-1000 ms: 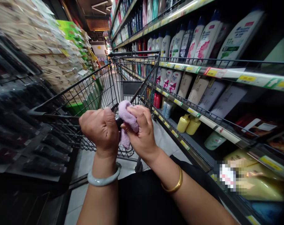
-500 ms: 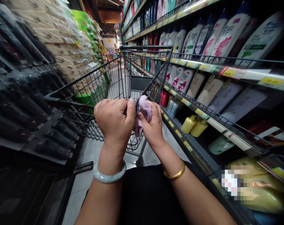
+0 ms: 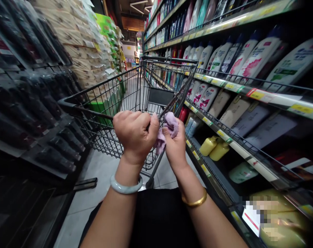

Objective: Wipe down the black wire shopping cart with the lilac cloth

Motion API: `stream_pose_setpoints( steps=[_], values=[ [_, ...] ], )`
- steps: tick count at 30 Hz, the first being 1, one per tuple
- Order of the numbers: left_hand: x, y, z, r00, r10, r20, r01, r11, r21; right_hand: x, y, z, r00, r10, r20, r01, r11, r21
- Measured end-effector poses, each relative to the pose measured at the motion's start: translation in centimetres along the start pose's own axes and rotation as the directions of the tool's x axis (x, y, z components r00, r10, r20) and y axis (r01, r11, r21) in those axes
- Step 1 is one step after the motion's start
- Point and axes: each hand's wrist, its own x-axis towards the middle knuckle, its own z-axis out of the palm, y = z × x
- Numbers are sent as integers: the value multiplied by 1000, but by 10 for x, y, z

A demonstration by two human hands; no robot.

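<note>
My left hand (image 3: 134,134) is wrapped in a fist around the near top bar of a dark wire shopping cart (image 3: 115,144). My right hand (image 3: 176,146) grips a crumpled lilac cloth (image 3: 171,124), its thumb pressed on the fabric. The cloth bunches up against the cart's right rim, and a fold of it hangs down beside my left thumb. The two hands are close together. Little shows inside the wire basket beyond a dark panel (image 3: 160,96) at its far end.
Shelves of shampoo bottles (image 3: 258,57) with a price-tag rail (image 3: 257,93) run close along the right. Yellow pump bottles (image 3: 208,146) stand lower down. On the left are hanging dark packages (image 3: 29,110) and stacked beige packs (image 3: 80,51). Pale floor tiles (image 3: 79,196) lie below.
The view has shifted, so the cart and both hands sit farther right and slightly lower in the picture. The right hand and cloth have moved slightly along the rim; the left hand keeps its grip.
</note>
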Motion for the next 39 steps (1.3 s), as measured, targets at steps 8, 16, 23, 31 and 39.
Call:
stream_pose_setpoints(
  steps=[8,16,23,31,39],
  values=[
    [-2,-8,-1,995,-5,-97,-1,998,-63,2,-7,2,972,-234,30,235,971,-49],
    [-4,-15,-4,995,-21,-98,15,998,-66,-1,-15,5,938,-345,44,347,935,-76],
    [-4,-17,-6,996,-31,-80,27,998,-51,-1,7,6,989,-146,19,147,979,-139],
    [-6,-20,-9,996,-58,-75,55,998,-44,-4,-22,7,913,-392,117,395,919,-6],
    [-8,-24,-10,995,-59,-79,57,998,-32,-10,-20,8,965,-256,61,261,962,-76]
  ],
)
